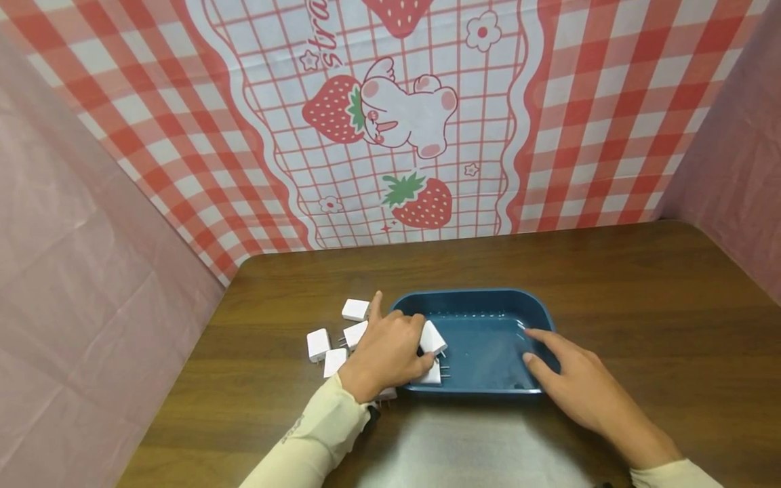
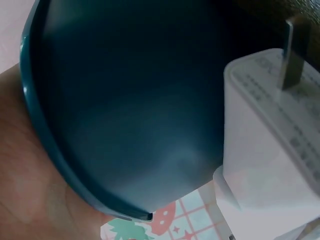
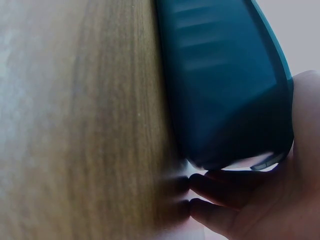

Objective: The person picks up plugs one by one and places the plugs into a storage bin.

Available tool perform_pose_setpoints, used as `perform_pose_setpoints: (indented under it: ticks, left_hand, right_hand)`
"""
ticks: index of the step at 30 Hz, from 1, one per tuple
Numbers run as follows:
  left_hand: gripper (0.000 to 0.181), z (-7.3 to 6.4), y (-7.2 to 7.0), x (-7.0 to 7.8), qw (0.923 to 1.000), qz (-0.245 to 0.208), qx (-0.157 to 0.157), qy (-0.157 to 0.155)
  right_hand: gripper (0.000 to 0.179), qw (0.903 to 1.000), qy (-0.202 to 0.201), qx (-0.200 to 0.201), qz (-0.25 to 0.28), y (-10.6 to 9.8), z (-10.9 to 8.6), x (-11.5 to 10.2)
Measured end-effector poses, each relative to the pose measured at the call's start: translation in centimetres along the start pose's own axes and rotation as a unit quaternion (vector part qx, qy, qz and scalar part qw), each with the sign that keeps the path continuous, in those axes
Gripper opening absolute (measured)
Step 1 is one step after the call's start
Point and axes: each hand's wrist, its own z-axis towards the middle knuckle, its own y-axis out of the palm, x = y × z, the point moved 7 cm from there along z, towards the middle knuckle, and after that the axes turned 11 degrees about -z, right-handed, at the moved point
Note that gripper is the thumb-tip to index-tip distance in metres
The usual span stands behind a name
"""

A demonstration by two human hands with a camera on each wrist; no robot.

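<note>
- While reaching over the left wall of a blue tray (image 1: 482, 349) with the left hand (image 1: 386, 347), apparently pinching a tilted charger (image 1: 432, 338) lightly between curled fingers and thumb, just inside.
- Close below, also inside: a second charger (image 1: 430, 375), prongs pointing right.
- With the right hand (image 1: 582, 383), straddling the tray's right wall, thumb and forefinger inside, other fingers outside; all loosely spread, perhaps steadying the tray.
- Judging by the layout, probably loading the tray, without ruling out unloading.
- Next, most likely, calls for laying the tilted charger down, then reaching for the loose chargers (image 1: 318, 346) on the wooden table (image 1: 641, 298), left of the tray.
- In the way: the tray's left wall, plus the left hand and wrist, partly covering the loose group.
- Beyond: a red-and-white checked cloth (image 1: 610, 135), pink cloth (image 1: 73, 271) at the sides.
</note>
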Motion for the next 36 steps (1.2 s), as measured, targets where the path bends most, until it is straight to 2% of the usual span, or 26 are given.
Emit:
perform_pose_setpoints:
  ticks: [3, 8, 14, 22, 29, 36]
  left_hand:
    - [0.041, 0.0, 0.1, 0.0, 1.0, 0.004, -0.007, 0.0]
    - [0.029, -0.1, 0.2, 0.1, 0.9999, 0.006, -0.016, 0.0]
    - [0.026, -0.2, 0.1, 0.1, 0.9999, 0.008, -0.009, 0.006]
    - [0.022, -0.4, -1.0, 0.2, 0.9988, 0.007, 0.035, 0.033]
    - [0.022, -0.8, -2.1, 0.0, 0.9948, 0.019, 0.087, 0.051]
    - [0.021, -1.3, -2.7, -0.4, 0.9914, -0.008, 0.113, 0.065]
  right_hand:
    - [0.06, 1.0, -0.005, 0.006, 0.0, -0.1, 0.0, -0.2]
    - [0.06, 1.0, -0.006, 0.008, -0.001, -0.2, 0.0, -0.3]
    - [0.059, 0.9999, -0.009, 0.014, -0.002, -0.2, 0.0, -0.4]
    - [0.059, 0.9998, -0.01, 0.015, 0.0, -0.3, -0.1, -0.3]
    - [0.058, 0.9997, -0.013, 0.019, 0.001, -0.4, -0.1, -0.3]
    - [0.06, 0.9999, -0.008, 0.009, -0.001, -0.2, 0.0, -0.1]
